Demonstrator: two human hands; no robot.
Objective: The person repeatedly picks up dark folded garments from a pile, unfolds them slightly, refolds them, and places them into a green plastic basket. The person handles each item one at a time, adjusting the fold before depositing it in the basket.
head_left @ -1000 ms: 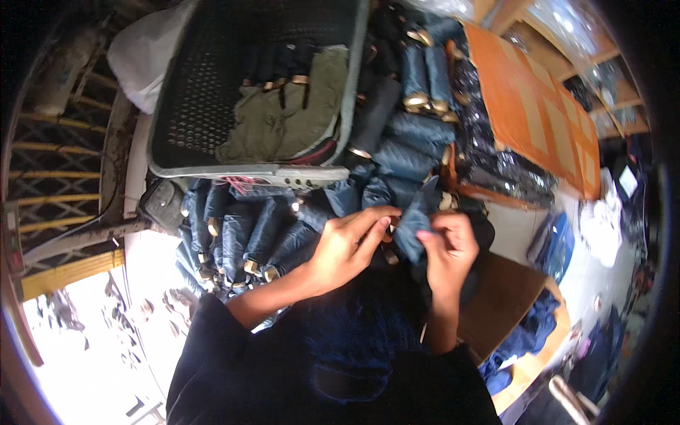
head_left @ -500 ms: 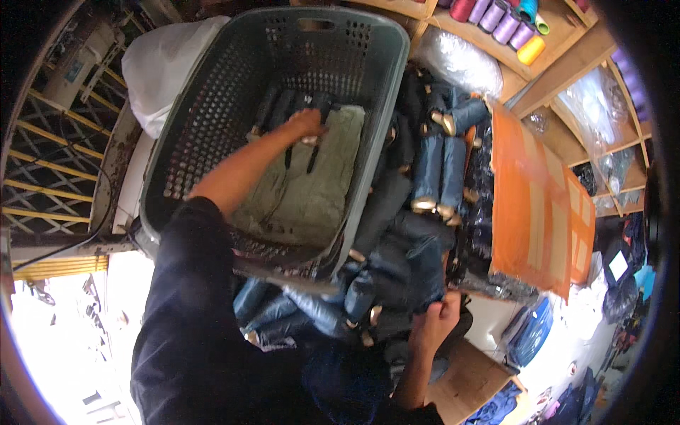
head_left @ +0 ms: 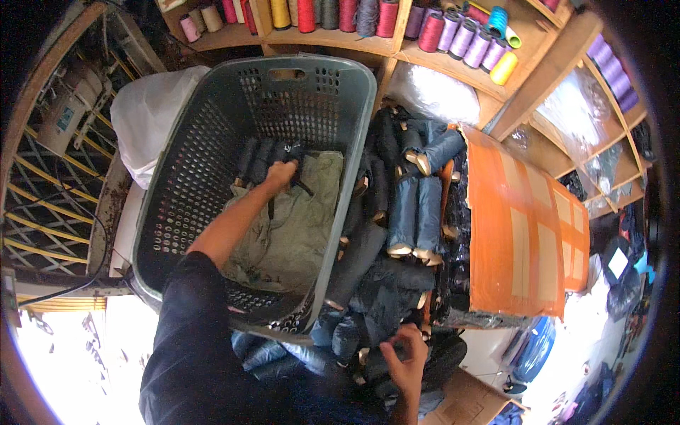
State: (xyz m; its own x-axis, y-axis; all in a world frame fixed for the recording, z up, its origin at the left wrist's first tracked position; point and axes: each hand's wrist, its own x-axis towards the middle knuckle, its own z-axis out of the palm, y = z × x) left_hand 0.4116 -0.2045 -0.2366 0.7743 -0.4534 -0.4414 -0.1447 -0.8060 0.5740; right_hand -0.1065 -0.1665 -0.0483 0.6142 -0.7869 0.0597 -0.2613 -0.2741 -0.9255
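Now L hand (head_left: 282, 172), which was at the pile w/ the R 1 s ago, sits deep in grey basket (head_left: 212, 170), fingers closed on a dark denim roll (head_left: 294, 152) at 12 o'clock of olive cloth (head_left: 290, 227), so another roll looks stowed; R hand (head_left: 405, 361) pinches pile of rolls (head_left: 397, 297) at 5 o'clock.

Daylit interior, unevenly exposed. The lower left corner of the frame is blown out to white glare; the basket (head_left: 212, 184) and shelf (head_left: 397, 46) at centre and top are evenly lit with soft shadows. Dark cloth rolls (head_left: 414, 212) lose detail in shade. Fisheye bending curves straight edges toward the rim, with black vignette at the right. Focus is fairly sharp at centre.
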